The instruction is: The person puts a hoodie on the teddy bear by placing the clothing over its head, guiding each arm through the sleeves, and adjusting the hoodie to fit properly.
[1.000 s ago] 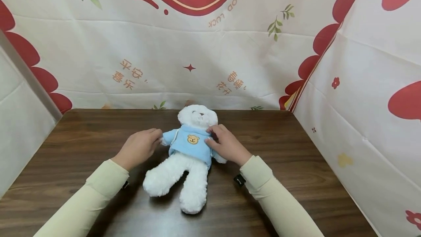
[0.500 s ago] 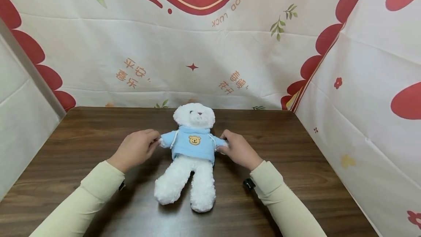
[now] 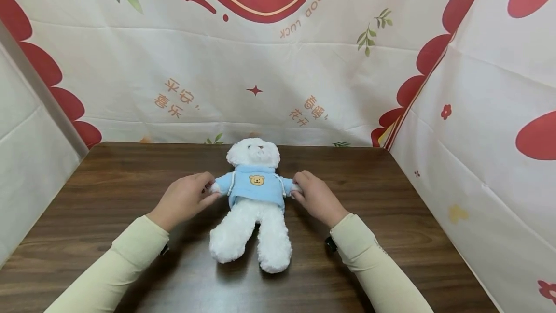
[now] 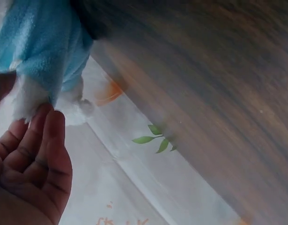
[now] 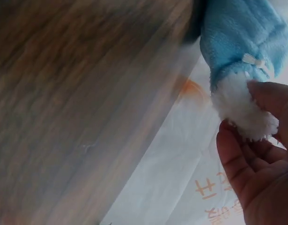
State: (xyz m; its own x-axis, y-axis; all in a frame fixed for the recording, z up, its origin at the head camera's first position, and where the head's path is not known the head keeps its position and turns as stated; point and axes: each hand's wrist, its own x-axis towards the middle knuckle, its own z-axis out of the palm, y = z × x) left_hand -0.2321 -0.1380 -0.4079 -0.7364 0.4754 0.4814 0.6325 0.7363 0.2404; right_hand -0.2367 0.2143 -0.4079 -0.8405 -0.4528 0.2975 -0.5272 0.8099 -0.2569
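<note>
A white plush teddy bear [image 3: 256, 197] in a light blue hoodie with a small bear-face patch lies on its back on the table, head to the far side, legs toward me. My left hand [image 3: 184, 199] is at the paw on the bear's left-of-view side; in the left wrist view the white paw [image 4: 29, 98] sits between thumb and curled fingers. On the other side my right hand [image 3: 319, 197] holds the opposite paw [image 5: 242, 105] between thumb and fingers, as the right wrist view shows. Both toy arms are spread outward.
The dark wood-grain table [image 3: 108, 182] reaches a back edge just behind the bear's head. A printed white curtain [image 3: 217, 71] hangs behind it, with another cloth panel [image 3: 478, 158] along the right side and a pale one [image 3: 26, 134] on the left.
My right hand has gone from the hoodie's upper side to the paw. The bear has straightened, its legs shifting right. Lately the left thumb has spread a little from the fingers.
</note>
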